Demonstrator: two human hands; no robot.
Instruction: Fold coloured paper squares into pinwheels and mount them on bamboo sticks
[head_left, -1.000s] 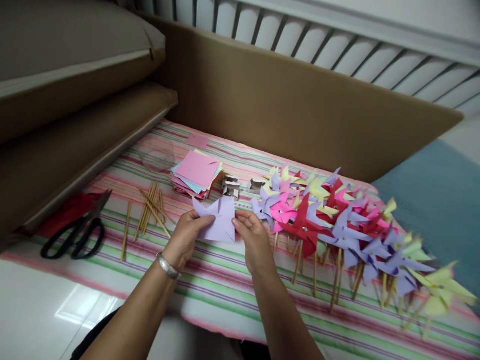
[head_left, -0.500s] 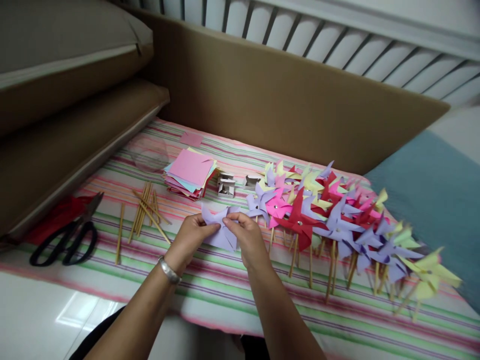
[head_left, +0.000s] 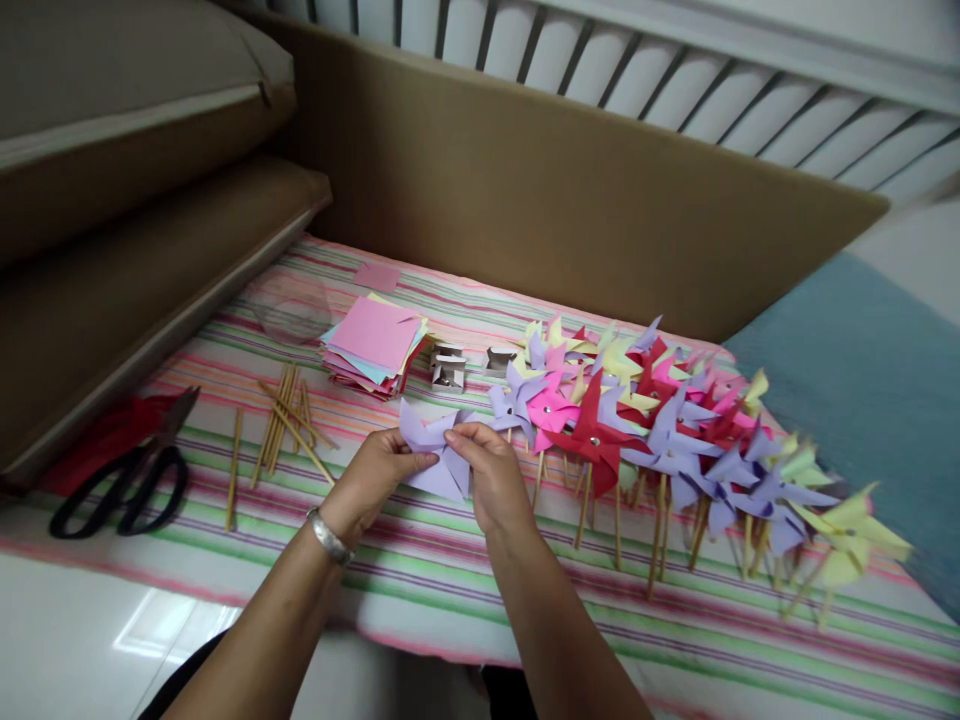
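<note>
Between my two hands is a light purple paper square [head_left: 444, 478], cut and partly folded into a pinwheel shape. My left hand [head_left: 382, 468] pinches its left side, thumb on top. On the right, my right hand [head_left: 487, 470] pinches a folded point near the middle. Just beyond the paper stand small open boxes [head_left: 448, 372] with shiny bits inside, too small to name. A stack of coloured paper squares [head_left: 375, 335], pink on top, lies behind my left hand. Finished paper pinwheels [head_left: 596, 440] on sticks crowd the cloth to the right.
Black-handled scissors [head_left: 124, 490] and a red bag-like thing [head_left: 97, 445] lie at the left, beside loose wooden sticks [head_left: 281, 430]. A pink paper piece [head_left: 377, 276] rests farther back. Brown cushions [head_left: 150, 250] and a brown panel [head_left: 562, 180] border the striped cloth [head_left: 420, 590].
The view has shifted slightly. Both hands keep their pinch on the purple paper, and its upper left flap appears folded a little more inward.
</note>
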